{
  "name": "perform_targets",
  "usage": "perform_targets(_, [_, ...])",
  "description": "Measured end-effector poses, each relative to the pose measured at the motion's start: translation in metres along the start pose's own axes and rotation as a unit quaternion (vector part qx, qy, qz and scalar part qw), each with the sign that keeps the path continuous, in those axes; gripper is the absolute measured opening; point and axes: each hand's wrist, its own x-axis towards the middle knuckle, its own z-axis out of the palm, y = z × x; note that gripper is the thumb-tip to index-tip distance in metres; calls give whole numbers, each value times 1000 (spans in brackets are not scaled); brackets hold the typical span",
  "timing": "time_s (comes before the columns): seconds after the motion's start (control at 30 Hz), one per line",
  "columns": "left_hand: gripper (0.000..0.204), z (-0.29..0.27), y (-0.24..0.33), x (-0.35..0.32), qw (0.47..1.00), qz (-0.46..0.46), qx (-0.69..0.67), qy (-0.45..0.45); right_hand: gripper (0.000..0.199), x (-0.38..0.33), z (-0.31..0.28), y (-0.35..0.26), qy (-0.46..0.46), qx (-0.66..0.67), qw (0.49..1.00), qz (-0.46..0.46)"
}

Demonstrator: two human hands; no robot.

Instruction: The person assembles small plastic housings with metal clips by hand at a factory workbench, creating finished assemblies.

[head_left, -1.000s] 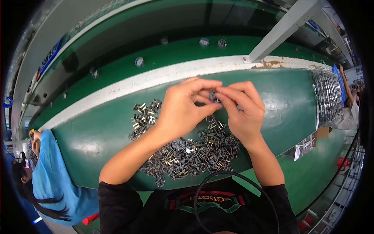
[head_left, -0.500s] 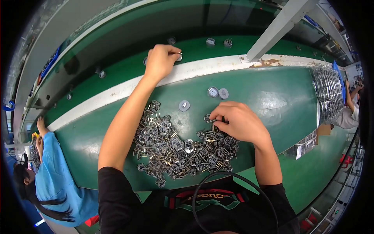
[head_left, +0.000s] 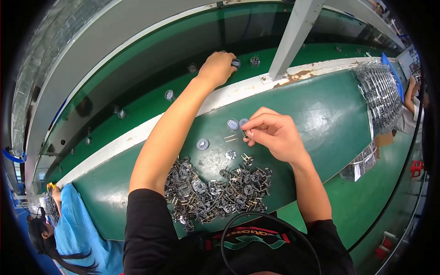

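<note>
At far left, well clear of my hands, a person in blue (head_left: 75, 224) sits by the bench end. My left hand (head_left: 216, 68) is stretched far forward onto the belt (head_left: 137, 98), fingers curled over a small grey part (head_left: 236, 63) at its right edge; I cannot tell whether the part is gripped or only touched. A second part (head_left: 255, 60) stands just right of it, and a disc (head_left: 169, 95) lies on the belt well to the left of that hand. Below both hands, close to my body, a heap of metal clips (head_left: 215, 192) covers the bench (head_left: 321, 110). Between heap and right hand lie one grey disc (head_left: 202, 144) and two loose pins (head_left: 230, 137). My right hand (head_left: 271, 135) hovers over the bench, thumb and forefinger pinched shut on a small clip (head_left: 245, 134), touching two discs (head_left: 237, 123) just left of the fingertips. Far right of it, trays of clips (head_left: 380, 91) lie stacked, with another person's arm (head_left: 409, 94) beyond.
</note>
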Motion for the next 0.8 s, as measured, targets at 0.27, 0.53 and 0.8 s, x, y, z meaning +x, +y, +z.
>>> perform_targets(0.27, [28, -64, 66, -69, 954, -143, -263, -30, 14, -4, -3, 1, 85, -54, 995, 23])
perform_targets(0.53, [35, -85, 103, -155, 798, -201, -569, -10, 16, 1, 29, 8, 158, -170, 953, -196])
perform_targets(0.8, [30, -76, 111, -165, 792, -190, -579, 26, 16, -2, 45, 18, 198, -143, 952, -185])
